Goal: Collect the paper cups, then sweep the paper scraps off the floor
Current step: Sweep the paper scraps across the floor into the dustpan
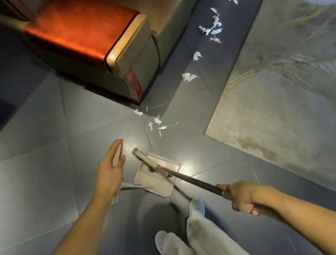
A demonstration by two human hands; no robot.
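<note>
Pale trouser legs (199, 243) fill the bottom of the head view, with both bare forearms reaching forward over them.

The right hand (243, 200) is clenched round the broom (191, 180). Its fingers (251, 209) wrap the top of the dark shaft, a firm grip that probably suits pushing and dragging the head. The shaft slants down and away to the left, and its pale lower end sits over the dustpan (155, 179).

The left hand (110, 173) holds the dustpan handle (117, 155), a pale flat bar. Its fingers (116, 147) lie fairly straight along the bar, and the thumb presses it from the other side, so the grip is closer to a pinch than a fist. That light hold probably only steadies the pan upright on the floor (41, 176), with its toothed edge towards the person and its mouth facing the litter.

Just beyond the pan lies the nearest cluster of paper scraps (157, 121), apart from the broom head. More scraps trail away up the dark strip of floor between an armchair (86, 31) with an orange-red armrest and a pale patterned rug (287, 101).

No paper cups are in view. Sweeping looks barely begun, since the whole trail of scraps is unswept, and the closest pile is the sensible first pull into the pan.
</note>
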